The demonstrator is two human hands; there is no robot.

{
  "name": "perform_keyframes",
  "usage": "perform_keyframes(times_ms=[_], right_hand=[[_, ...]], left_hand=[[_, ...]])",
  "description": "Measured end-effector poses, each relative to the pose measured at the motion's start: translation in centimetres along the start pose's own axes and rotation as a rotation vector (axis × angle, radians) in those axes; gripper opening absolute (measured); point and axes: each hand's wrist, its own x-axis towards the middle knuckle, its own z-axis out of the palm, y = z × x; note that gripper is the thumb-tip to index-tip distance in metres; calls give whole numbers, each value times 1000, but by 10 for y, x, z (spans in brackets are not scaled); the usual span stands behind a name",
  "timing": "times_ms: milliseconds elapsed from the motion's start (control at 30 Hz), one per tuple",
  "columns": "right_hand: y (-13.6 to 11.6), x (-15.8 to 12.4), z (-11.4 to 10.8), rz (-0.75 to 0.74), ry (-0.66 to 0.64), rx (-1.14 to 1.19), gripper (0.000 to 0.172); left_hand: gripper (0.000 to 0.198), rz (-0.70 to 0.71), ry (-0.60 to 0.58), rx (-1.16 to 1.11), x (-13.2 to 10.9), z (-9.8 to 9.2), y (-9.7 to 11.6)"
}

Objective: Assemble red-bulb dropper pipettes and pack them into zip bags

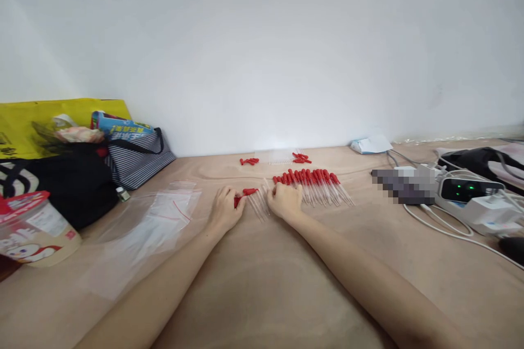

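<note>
On a pale brown, wood-grained tabletop [278, 283], the left hand [226, 210] is curled at small red rubbery bulbs [250, 192], though whether one is gripped cannot be told. The fingers of the right hand [285, 200] are bent narrowly beside slim clear tubes [257, 208] laid between both hands; whether one is pinched is hidden. Just right of that hand, red-capped clear droppers [317, 181] are lined up side by side.
</note>
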Motion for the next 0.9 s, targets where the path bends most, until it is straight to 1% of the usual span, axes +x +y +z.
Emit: perform_keyframes(times_ms=[100, 200, 267, 300, 367, 467, 533, 567, 633, 800, 900], right_hand=[[14, -8, -1, -80, 83, 101, 25], [37, -22, -4, -223, 133, 226, 21], [55, -33, -9, -336, 127, 321, 18], [64, -39, -13, -384, 114, 365, 18], [81, -50, -20, -445, 124, 433, 21], [99, -60, -28, -477, 134, 445, 28], [104, -62, -30, -479, 124, 435, 25], [104, -61, -30, -480, 121, 430, 23], [102, -59, -29, -488, 105, 413, 19], [94, -57, -30, -524, -5, 333, 16], [91, -60, -32, -545, -24, 309, 16]], left_hand=[[13, -25, 57, 0, -1, -3, -1], [12, -81, 119, -52, -5, -7, -1], [13, -86, 106, -146, -11, -12, 3], [13, -63, 69, -200, -14, -15, 7], [14, 32, -49, -294, -22, -21, 17], [13, 171, -253, -397, -31, -32, 34], [16, 233, -367, -447, -34, -37, 42], [18, 253, -405, -462, -35, -39, 45], [21, 268, -443, -468, -35, -41, 48], [20, 256, -439, -431, -34, -33, 48], [18, 242, -391, -413, -33, -28, 50]])
